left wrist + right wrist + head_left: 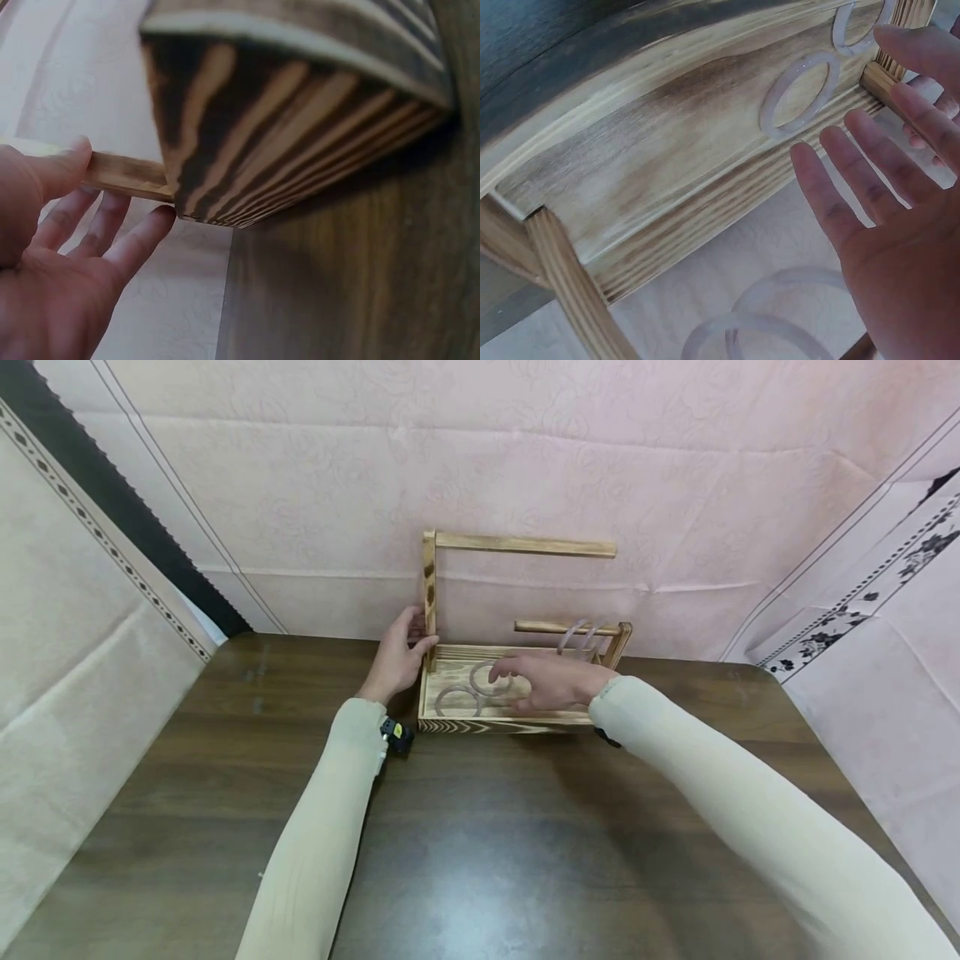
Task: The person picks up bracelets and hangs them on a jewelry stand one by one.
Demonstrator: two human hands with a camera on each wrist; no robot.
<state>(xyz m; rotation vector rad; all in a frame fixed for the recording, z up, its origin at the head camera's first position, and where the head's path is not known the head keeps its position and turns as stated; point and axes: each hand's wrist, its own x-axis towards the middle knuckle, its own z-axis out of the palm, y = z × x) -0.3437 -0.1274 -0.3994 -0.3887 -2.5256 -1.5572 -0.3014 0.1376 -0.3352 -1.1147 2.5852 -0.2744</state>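
Note:
A wooden display stand has a shallow tray, a tall left post carrying an upper bar, and a lower bar at the right. My left hand holds the tall post between thumb and fingers, beside the tray's striped end. Over the tray hovers my right hand, its fingers spread and nothing in its grasp. Two pale translucent bangles lie flat in the tray; one bangle is just beyond the fingertips, the other bangle near the thumb. Two more bangles hang on the lower bar.
The stand sits at the back of a dark wooden table. Behind it hangs a pale pink patterned cloth, close to the upper bar. More printed cloth borders the right side.

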